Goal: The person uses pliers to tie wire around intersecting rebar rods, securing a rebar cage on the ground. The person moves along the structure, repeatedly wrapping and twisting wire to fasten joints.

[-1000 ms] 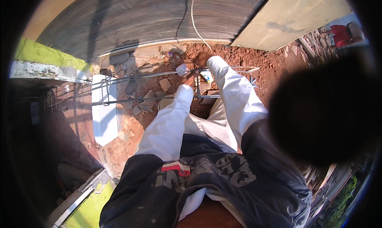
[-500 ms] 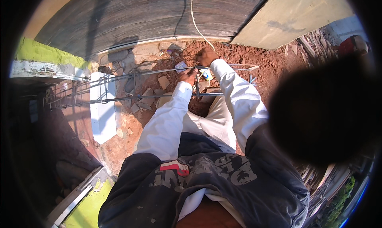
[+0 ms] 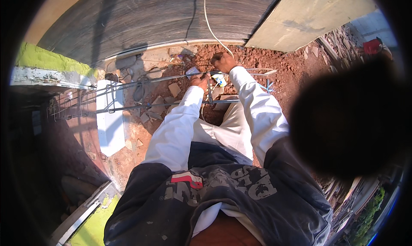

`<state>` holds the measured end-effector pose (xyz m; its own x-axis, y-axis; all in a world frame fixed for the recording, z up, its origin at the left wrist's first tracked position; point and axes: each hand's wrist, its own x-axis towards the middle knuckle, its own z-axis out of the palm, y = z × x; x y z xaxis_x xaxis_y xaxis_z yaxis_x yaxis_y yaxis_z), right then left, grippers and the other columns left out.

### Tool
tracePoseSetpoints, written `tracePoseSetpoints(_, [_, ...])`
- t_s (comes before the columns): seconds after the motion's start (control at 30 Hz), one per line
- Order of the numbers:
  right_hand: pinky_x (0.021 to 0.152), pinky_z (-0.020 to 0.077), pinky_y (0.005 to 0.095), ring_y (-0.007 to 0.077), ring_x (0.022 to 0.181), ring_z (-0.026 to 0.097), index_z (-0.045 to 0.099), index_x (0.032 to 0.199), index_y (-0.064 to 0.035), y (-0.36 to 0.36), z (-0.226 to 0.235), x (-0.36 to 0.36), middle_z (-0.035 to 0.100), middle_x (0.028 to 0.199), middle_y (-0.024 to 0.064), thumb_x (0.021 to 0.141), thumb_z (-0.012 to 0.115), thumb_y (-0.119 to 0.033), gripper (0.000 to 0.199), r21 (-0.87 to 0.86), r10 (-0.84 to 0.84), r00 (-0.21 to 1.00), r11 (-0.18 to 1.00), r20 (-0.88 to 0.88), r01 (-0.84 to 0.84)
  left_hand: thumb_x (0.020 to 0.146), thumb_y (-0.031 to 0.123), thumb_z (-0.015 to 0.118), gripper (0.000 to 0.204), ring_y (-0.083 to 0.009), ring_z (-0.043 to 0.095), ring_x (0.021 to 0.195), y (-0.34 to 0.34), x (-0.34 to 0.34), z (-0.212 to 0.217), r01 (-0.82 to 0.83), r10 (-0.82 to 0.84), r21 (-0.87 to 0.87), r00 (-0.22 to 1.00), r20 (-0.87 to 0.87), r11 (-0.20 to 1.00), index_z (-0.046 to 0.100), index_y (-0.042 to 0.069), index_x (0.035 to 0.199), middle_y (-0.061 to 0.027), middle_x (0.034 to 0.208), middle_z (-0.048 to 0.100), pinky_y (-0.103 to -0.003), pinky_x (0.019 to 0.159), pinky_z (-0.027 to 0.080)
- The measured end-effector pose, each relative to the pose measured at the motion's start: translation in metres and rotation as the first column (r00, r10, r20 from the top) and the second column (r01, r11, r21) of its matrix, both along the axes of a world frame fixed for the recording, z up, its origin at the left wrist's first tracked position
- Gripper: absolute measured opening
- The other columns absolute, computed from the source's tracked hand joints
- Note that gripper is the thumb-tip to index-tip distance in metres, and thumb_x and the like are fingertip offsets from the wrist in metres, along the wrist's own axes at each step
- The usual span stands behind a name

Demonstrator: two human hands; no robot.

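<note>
A long rebar cage (image 3: 128,98) of thin steel bars and stirrups lies across red earth, running from the left wall to the right. My left hand (image 3: 199,80) is closed on a near upper bar beside an upright stirrup (image 3: 209,91), with a small pale piece (image 3: 192,71) at its fingertips. My right hand (image 3: 223,62) is a closed fist on the far bar. A white cord (image 3: 209,23) comes down the wall to it. A small yellow and white object (image 3: 219,79) sits between the hands. Both arms wear white sleeves.
A grey ribbed wall (image 3: 163,18) and a tan panel (image 3: 309,14) stand behind. Broken stones (image 3: 174,89) litter the earth under the cage. A white block (image 3: 110,121) lies at the left, scrap wood (image 3: 334,44) at the right. A dark blur (image 3: 347,121) covers the right side.
My right hand has moved away from the left hand, up and outward along the far bar. The left hand stays on the near bar.
</note>
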<state>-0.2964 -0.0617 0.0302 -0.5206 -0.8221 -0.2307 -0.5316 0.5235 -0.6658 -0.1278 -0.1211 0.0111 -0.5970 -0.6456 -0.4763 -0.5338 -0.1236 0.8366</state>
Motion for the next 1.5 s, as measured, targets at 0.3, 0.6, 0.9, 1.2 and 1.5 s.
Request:
tracePoseSetpoints(0.3, [0.087, 0.0495, 0.0416, 0.0358, 0.096, 0.061, 0.069, 0.102, -0.0078, 0.004, 0.002, -0.002, 0.064, 0.106, 0.0191, 0.084, 0.057, -0.019, 0.024, -0.076, 0.139, 0.986, 0.986, -0.091, -0.146, 0.091, 0.029, 0.063, 0.028, -0.0148, 0.064, 0.063, 0.003, -0.007, -0.010, 0.068, -0.074, -0.111, 0.996, -0.043, 0.991, 0.072, 0.003, 0.087, -0.0066, 0.068, 0.070, -0.030, 0.065, 0.050])
tracePoseSetpoints(0.6, [0.085, 0.0459, 0.0412, 0.0293, 0.101, 0.054, 0.068, 0.092, -0.0041, 0.077, 0.025, 0.051, 0.056, 0.108, 0.0106, 0.076, 0.066, -0.012, 0.018, -0.278, 0.183, 0.809, 0.878, -0.558, -0.390, 0.087, 0.037, 0.063, 0.032, -0.0106, 0.050, 0.054, -0.014, -0.001, -0.001, 0.044, -0.052, 0.190, 0.998, 0.038, 0.981, 0.071, 0.007, 0.093, 0.0011, 0.062, 0.062, -0.030, 0.045, 0.039])
tracePoseSetpoints(0.9, [0.085, 0.0421, 0.0396, 0.0268, 0.100, 0.052, 0.068, 0.095, -0.0061, 0.083, 0.009, 0.049, 0.056, 0.114, 0.0082, 0.078, 0.066, -0.018, 0.021, -0.229, 0.161, 0.734, 0.887, -0.660, -0.400, 0.080, 0.065, 0.062, 0.058, -0.0193, 0.058, 0.059, -0.004, -0.001, 0.026, 0.072, -0.057, -0.105, 0.989, 0.136, 0.992, 0.073, 0.008, 0.086, -0.0082, 0.062, 0.064, -0.032, 0.059, 0.047])
tracePoseSetpoints(1.2, [0.093, 0.0393, 0.0444, 0.0315, 0.110, 0.055, 0.057, 0.120, -0.0086, 0.058, 0.010, 0.036, 0.058, 0.118, 0.0129, 0.083, 0.064, -0.025, 0.042, -0.014, 0.285, 0.819, 0.942, -0.498, -0.336, 0.089, 0.046, 0.057, 0.045, -0.0220, 0.067, 0.062, 0.009, -0.011, 0.025, 0.048, -0.016, -0.181, 0.985, 0.174, 0.982, 0.072, 0.007, 0.072, -0.0066, 0.058, 0.066, -0.038, 0.069, 0.054])
tracePoseSetpoints(1.5, [0.075, 0.0537, 0.0454, 0.0369, 0.092, 0.064, 0.055, 0.118, -0.0097, 0.034, 0.024, 0.029, 0.058, 0.111, 0.0150, 0.091, 0.056, -0.025, 0.031, 0.087, 0.398, 0.797, 0.910, -0.455, -0.404, 0.088, 0.044, 0.058, 0.049, -0.0293, 0.068, 0.069, 0.001, -0.013, -0.022, -0.027, 0.049, -0.156, 0.989, 0.136, 0.987, 0.068, -0.001, 0.072, -0.0153, 0.064, 0.067, -0.040, 0.073, 0.054])
